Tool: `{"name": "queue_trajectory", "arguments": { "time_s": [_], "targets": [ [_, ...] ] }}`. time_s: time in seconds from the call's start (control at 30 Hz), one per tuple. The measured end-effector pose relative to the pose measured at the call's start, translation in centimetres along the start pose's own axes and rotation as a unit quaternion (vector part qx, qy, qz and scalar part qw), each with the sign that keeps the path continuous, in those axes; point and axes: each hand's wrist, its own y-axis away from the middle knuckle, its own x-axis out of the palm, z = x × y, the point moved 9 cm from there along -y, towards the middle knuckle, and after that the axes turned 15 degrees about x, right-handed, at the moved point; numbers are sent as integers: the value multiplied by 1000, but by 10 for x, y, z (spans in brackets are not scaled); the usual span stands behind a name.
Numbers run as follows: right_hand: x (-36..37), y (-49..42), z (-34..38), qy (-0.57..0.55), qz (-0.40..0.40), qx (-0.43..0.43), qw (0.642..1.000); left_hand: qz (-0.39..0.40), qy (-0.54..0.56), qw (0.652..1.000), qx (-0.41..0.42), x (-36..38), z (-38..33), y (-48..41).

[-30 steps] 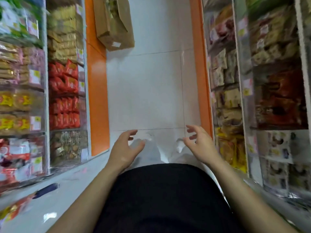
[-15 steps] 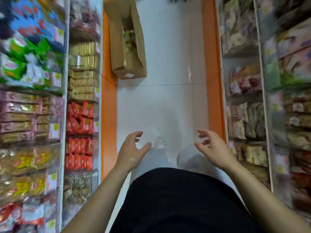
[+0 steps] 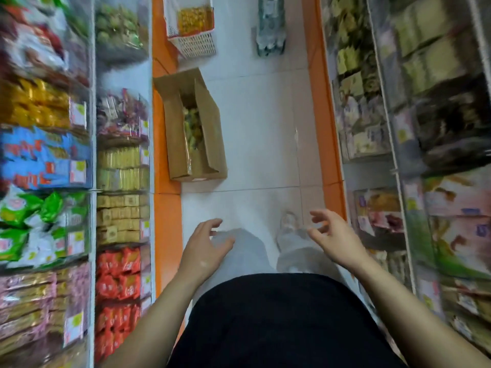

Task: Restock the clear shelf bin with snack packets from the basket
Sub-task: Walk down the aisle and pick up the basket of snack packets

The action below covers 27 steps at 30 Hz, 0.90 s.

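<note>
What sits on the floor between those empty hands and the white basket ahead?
An open cardboard box stands by the left shelves, between the left hand and the basket. Bare floor to its right looks passable.

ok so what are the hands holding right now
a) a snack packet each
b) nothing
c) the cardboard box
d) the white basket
b: the left hand and the right hand hang over the floor with loosely spread fingers and nothing in them, and the white basket sits farther up the aisle.
</note>
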Motion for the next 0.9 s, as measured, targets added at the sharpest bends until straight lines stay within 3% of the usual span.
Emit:
{"name": "queue_trajectory", "arguments": {
  "time_s": [0.27, 0.37, 0.7, 0.9],
  "targets": [
    [-50, -133, 180, 31, 30, -36, 998, -60, 35, 997, -44, -83, -14, -140],
    [-72, -181, 231, 42, 9, -18, 999, -35, 31, 998, -36, -107, -27, -222],
    [-194, -281, 332, 66, -31, 23, 997, 54, -16, 995, 87, -169, -190, -471],
    [-255, -395, 417, 78, -15, -7, 997, 32, -25, 997, 68, -198, -239, -591]
  ]
}}
